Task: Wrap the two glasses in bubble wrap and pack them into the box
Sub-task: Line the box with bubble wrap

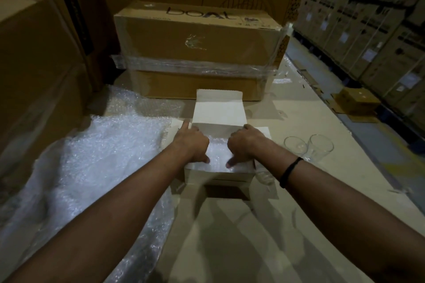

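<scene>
A small white box [218, 176] stands open on the floor in front of me, its lid flap raised at the back. Bubble wrap [218, 155] lines its inside. My left hand [192, 142] reaches in at the left side, index finger straight along the left flap and thumb on the wrap. My right hand [243, 145] reaches in at the right side, thumb pressed on the wrap; its other fingers bend down into the box and are hidden. Two clear glasses [295, 146] [320, 147] stand bare and upright on the floor to the right of the box.
A large sheet of bubble wrap [103, 156] spreads over the floor to the left. A long cardboard carton [195, 41] bound in stretch film lies just behind the box. Big cartons [34, 64] wall the left; stacked boxes [368, 30] line the right.
</scene>
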Tool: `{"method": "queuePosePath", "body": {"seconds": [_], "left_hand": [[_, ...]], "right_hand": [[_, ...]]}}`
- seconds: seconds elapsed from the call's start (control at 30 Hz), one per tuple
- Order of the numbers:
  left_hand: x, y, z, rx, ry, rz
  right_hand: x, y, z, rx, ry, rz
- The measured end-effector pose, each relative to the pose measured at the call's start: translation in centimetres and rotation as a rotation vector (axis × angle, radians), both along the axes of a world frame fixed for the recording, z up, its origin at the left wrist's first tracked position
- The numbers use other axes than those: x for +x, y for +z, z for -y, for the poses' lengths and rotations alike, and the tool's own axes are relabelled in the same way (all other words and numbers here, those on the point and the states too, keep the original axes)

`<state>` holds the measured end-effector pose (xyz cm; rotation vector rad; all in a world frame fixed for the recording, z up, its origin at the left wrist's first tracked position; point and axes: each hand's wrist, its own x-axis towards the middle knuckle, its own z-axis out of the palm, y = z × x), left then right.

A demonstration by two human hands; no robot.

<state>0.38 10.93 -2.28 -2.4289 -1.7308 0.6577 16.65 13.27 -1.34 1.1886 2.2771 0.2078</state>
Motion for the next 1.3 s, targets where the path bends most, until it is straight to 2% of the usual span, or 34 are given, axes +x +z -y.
{"method": "queuePosePath", "body": {"seconds": [0.07,0.23,0.43,0.53,0.63,0.7,0.77,0.83,0.9,1.07,1.3], "left_hand": [[0.1,-0.6,-0.2,0.020,0.015,0.011],[0.7,-2.5,0.1,0.059,0.035,-0.038],[-0.4,-0.9,0.7,0.175,-0.014,0.060],[-0.5,-0.8,1.6,0.119,0.014,0.012],[-0.3,-0.5,1.9,0.036,0.064,0.023],[-0.6,0.1,2.1,0.064,0.068,0.080],[-1.1,0.7,3.2,0.158,0.076,0.189],[-1.7,0.7,5.0,0.277,0.107,0.325],[-2.4,-0.2,7.4,0.367,0.144,0.456],[-3.5,-4.3,10.9,0.498,0.085,0.548],[-3.5,-5.1,11.0,0.413,0.074,0.633]], "right_hand": [[-0.5,-0.7,-0.7,-0.012,-0.033,-0.069],[-0.6,-3.5,-0.4,0.096,-0.005,-0.042],[0.8,-1.2,0.4,0.130,-0.038,-0.086],[1.2,-1.8,1.3,0.149,-0.019,-0.055],[1.1,-2.4,1.4,0.081,-0.094,-0.076],[1.0,-1.4,1.2,-0.011,-0.161,-0.092],[1.3,0.1,1.8,-0.042,-0.219,-0.222],[2.2,1.1,3.7,0.024,-0.278,-0.461],[3.2,0.6,6.8,0.118,-0.315,-0.590],[3.6,-3.6,11.9,0.107,-0.395,-0.632],[3.8,-6.1,10.6,0.238,-0.379,-0.740]]}}
